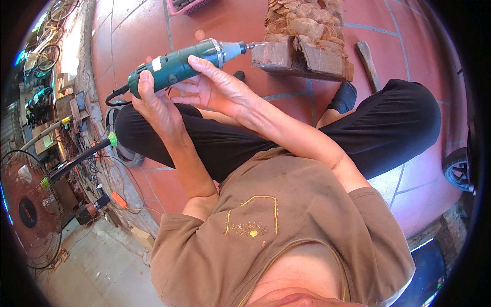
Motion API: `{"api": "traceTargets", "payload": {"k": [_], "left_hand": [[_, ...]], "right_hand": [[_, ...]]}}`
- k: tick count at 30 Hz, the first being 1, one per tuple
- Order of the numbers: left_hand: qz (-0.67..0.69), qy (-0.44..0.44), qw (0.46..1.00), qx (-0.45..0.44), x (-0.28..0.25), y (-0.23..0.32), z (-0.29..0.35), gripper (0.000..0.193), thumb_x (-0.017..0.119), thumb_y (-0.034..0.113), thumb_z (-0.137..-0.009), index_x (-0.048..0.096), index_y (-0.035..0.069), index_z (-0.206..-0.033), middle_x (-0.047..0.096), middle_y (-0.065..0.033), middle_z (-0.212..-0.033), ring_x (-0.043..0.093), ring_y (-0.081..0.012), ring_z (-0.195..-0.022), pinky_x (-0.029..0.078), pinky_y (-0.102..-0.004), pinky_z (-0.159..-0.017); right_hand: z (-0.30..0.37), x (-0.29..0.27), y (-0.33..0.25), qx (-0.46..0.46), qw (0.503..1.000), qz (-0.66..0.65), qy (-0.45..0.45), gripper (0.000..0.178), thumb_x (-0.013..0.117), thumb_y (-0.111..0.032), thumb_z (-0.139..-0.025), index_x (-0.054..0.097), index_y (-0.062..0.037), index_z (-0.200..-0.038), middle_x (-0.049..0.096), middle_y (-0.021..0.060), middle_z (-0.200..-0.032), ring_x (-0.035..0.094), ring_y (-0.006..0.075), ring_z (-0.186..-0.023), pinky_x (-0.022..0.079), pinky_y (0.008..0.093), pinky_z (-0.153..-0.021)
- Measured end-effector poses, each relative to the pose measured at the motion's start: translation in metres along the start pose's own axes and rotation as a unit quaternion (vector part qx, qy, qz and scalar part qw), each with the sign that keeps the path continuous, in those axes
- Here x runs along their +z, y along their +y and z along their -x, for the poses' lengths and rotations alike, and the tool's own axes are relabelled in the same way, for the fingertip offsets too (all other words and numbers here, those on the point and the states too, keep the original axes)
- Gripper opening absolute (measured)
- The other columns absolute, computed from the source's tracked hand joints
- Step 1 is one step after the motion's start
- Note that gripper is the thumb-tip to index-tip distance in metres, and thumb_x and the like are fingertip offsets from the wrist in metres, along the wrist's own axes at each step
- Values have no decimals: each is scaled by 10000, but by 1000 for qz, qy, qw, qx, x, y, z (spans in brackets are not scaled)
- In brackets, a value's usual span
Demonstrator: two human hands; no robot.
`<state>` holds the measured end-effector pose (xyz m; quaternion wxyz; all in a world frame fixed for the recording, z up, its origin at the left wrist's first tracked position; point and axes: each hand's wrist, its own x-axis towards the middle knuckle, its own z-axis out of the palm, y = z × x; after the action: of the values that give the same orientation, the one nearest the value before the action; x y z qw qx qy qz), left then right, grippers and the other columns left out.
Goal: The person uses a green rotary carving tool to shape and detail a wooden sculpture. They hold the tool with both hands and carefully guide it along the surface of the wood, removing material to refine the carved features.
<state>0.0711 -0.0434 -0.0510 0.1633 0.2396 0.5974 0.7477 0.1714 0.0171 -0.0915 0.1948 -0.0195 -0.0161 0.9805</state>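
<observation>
A green and grey rotary tool (180,64) lies lengthwise across both my hands, its thin bit pointing right. My left hand (159,110) grips the rear of the body near the black cord, thumb on top. Under the front half, my right hand (222,88) supports it, with the thumb pressed on the casing and some fingers stretched out beneath. The bit's tip is at the left corner of a carved wooden block (307,59); whether it touches cannot be told. Rough, layered carving covers the block's upper part, and its base is plain with a dark notch.
A loose wood stick (367,65) lies right of the block on red floor tiles. My crossed legs (388,120) flank the work. A standing fan (31,210), cables and a power tool (92,210) are at the left. A pink basket (190,6) sits far off; a wheel (456,169) is at right.
</observation>
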Motion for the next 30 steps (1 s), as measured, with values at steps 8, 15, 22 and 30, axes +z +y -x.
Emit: {"api": "traceTargets", "payload": {"k": [8,15,22,30], "left_hand": [[-3,5,1000,11,3,-1,2,383,606,244,-879,548,-85,-1065,601,-185,-1054,606,-251,-998,494,-381,-907],[6,-1,1000,5,-2,1,2,372,611,239,-872,534,-66,-1071,586,-206,-1076,604,-275,-1025,503,-411,-911],[-12,5,1000,13,-3,4,4,360,603,242,-867,489,-9,-1098,589,-226,-1076,607,-303,-1064,523,-419,-900],[-11,6,1000,-8,-6,8,6,389,616,248,-849,525,-46,-1086,608,-217,-1044,625,-278,-1009,527,-397,-886]], "right_hand": [[-2,-3,-6,12,1000,9,-22,473,676,-327,-883,497,-87,-1249,572,127,-1270,500,295,-1248,390,556,-1054],[-1,-1,-1,6,1000,-1,-13,461,694,-298,-873,501,-87,-1234,562,131,-1276,501,301,-1243,414,555,-1033],[4,4,5,-1,1000,-16,3,426,692,-279,-876,516,-95,-1217,559,138,-1270,509,301,-1232,428,551,-1019],[4,-1,14,4,999,-35,-20,428,684,-284,-883,521,-102,-1233,566,117,-1267,514,295,-1225,418,538,-1031]]}}
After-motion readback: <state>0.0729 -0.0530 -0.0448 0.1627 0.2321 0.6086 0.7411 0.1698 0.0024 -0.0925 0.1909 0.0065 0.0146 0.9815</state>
